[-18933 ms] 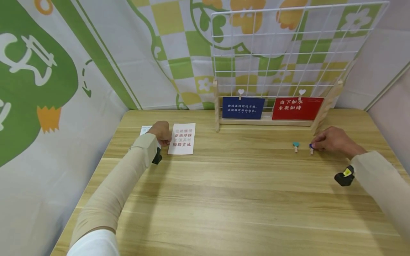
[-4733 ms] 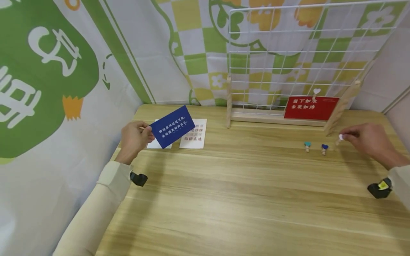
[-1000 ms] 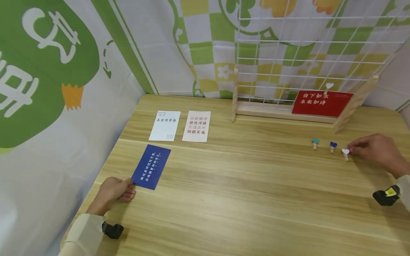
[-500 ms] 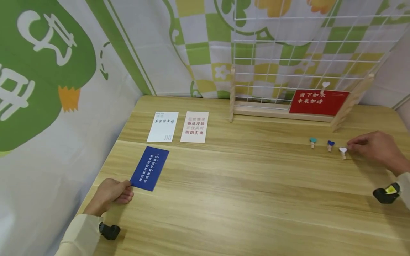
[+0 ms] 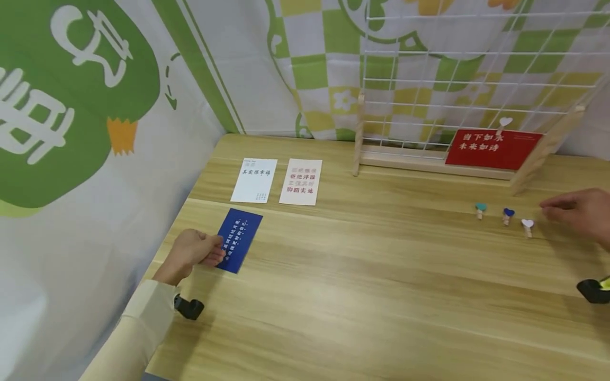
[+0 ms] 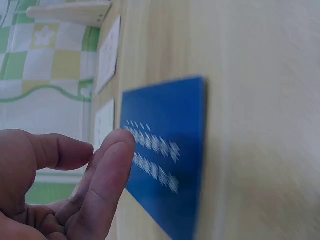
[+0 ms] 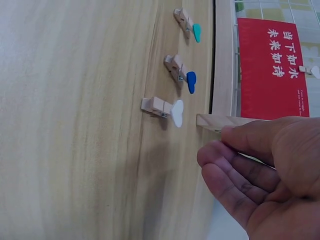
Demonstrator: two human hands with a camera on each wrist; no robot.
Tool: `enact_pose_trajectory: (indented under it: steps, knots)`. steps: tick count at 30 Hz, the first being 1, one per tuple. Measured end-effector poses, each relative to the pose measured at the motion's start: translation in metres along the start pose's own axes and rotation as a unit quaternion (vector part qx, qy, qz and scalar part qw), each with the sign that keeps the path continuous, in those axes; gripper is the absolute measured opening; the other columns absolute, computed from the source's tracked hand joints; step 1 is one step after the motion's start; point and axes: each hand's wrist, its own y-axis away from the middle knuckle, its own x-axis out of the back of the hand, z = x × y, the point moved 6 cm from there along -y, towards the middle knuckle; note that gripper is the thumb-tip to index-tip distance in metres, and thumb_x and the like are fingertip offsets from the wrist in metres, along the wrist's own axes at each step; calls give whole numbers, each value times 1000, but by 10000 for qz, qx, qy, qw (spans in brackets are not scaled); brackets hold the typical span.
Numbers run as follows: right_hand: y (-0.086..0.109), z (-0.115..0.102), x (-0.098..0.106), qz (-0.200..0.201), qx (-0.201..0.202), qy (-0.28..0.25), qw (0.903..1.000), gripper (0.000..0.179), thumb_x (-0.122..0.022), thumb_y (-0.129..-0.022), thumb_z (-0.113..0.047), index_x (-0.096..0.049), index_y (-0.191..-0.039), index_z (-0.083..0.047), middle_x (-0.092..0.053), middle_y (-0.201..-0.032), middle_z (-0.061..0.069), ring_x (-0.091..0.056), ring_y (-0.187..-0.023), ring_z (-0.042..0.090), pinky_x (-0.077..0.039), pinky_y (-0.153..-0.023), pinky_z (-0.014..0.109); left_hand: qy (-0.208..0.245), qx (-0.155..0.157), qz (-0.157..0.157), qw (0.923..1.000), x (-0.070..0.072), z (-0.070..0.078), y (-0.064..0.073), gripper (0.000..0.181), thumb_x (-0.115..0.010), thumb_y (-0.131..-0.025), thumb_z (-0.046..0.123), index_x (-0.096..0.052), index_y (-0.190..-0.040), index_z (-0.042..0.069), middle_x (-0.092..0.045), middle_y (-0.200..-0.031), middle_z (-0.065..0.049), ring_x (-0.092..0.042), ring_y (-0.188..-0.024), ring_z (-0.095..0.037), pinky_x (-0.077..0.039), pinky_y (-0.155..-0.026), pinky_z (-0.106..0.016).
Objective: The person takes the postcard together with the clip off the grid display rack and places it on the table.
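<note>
A blue card (image 5: 248,233) with white lettering lies flat at the left of the table. My left hand (image 5: 194,253) is over its near left edge, and in the left wrist view (image 6: 75,185) its thumb and loosely bent fingers pinch nothing. On the right, my right hand (image 5: 582,212) hovers beside three small clothespins, its fingers loosely curled around nothing. The nearest clothespin has a white heart (image 5: 527,224), the middle one a dark blue heart (image 5: 508,212), the farthest a teal heart (image 5: 480,207).
Two printed cards, one pale blue-white (image 5: 253,182) and one cream (image 5: 301,191), lie behind the blue card. A white wire grid (image 5: 424,82) stands on wooden legs at the back right. A white-heart clothespin (image 5: 504,124) holds a red card (image 5: 493,151) on it.
Earlier the blue card came off the grid and was laid down at left. Now my left hand has let go of its corner. My right hand has drawn away from the white-heart clothespin.
</note>
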Motion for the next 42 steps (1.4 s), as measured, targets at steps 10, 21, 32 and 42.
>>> enact_pose_trajectory:
  steps: [10,21,32,42]
  knots:
    - [7,-41,24,-235,-149,424,9987,32,-62,-96,-13,-63,-112,14,-66,-101,37,-63,-81,50,-51,-62,47,287,-585,-390,9971,-42,69,-18,33,-57,-98,13,-58,-118,-13,-73,-97,-19,-74,-81,-17,-61,-77,-30]
    - [-1,-70,42,432,595,738,9946,33,-65,-95,-20,-68,-109,9,-68,-97,32,-64,-85,51,-51,-60,45,774,-1103,-617,9890,-91,126,-27,32,-68,-92,14,-66,-117,-6,-69,-117,-23,-72,-98,-29,-58,-90,-41]
    - [-8,-88,50,698,853,730,9912,26,-67,-92,-17,-72,-105,5,-71,-99,26,-64,-89,46,-40,-57,25,736,-1409,-815,9839,-127,166,-32,32,-70,-90,12,-67,-118,-4,-66,-123,-20,-63,-117,-35,-52,-100,-45]
    - [-10,-89,54,520,688,675,9940,33,-65,-95,-23,-69,-113,5,-70,-103,26,-63,-93,49,-48,-62,40,551,-1659,-996,9796,-152,194,-37,33,-70,-91,15,-66,-121,2,-67,-124,-13,-64,-114,-29,-52,-102,-43]
